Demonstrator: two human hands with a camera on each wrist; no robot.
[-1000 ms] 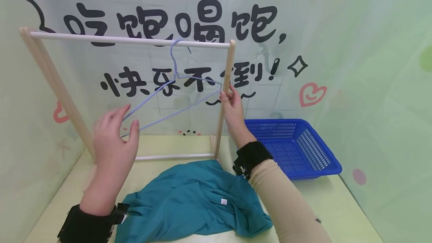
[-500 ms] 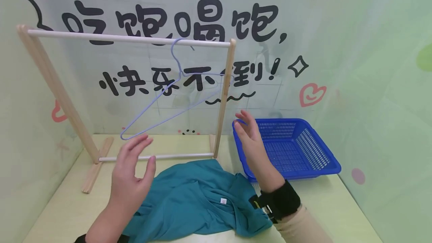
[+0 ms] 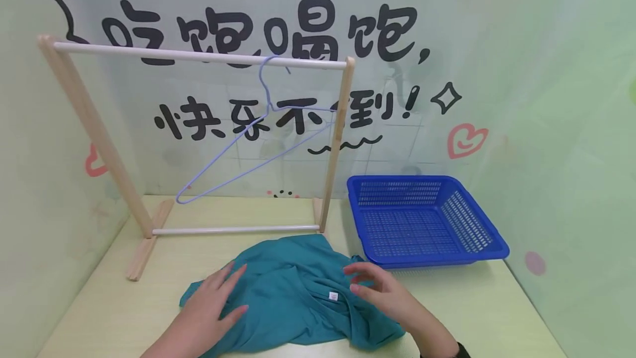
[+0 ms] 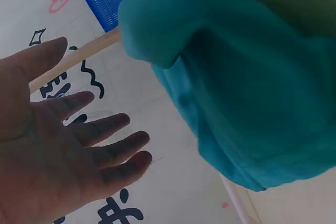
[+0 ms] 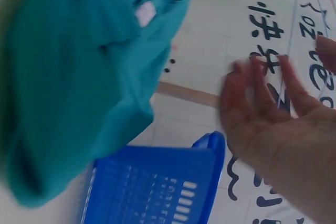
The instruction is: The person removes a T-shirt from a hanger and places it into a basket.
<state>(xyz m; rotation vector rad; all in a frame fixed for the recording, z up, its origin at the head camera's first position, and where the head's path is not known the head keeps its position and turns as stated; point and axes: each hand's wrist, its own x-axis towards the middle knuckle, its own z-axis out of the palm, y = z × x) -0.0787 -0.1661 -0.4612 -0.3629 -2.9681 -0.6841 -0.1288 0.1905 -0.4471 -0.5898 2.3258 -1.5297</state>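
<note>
A crumpled teal shirt (image 3: 283, 291) with a small white label lies on the table. Over its left side is my left hand (image 3: 211, 305), fingers spread and holding nothing. My right hand (image 3: 387, 294) is over the shirt's right side, fingers loosely bent with nothing between them. In the left wrist view the left hand (image 4: 68, 135) shows its palm, apart from the cloth. The right wrist view has the right hand (image 5: 278, 124) blurred and apart from the cloth too. Behind, a thin lilac hanger (image 3: 223, 149) hangs askew by its hook from the rack's top bar.
The wooden rack (image 3: 101, 131) with white bars (image 3: 199, 55) stands at the back left, one foot (image 3: 144, 256) reaching forward. A blue mesh basket (image 3: 362, 231) sits at the right. Printed walls close off the back and both sides of the pale table (image 3: 477, 308).
Both hands have come away from the hanger and down to the shirt. The hanger swung a little and stays on the bar. Shirt, rack and basket keep their places.
</note>
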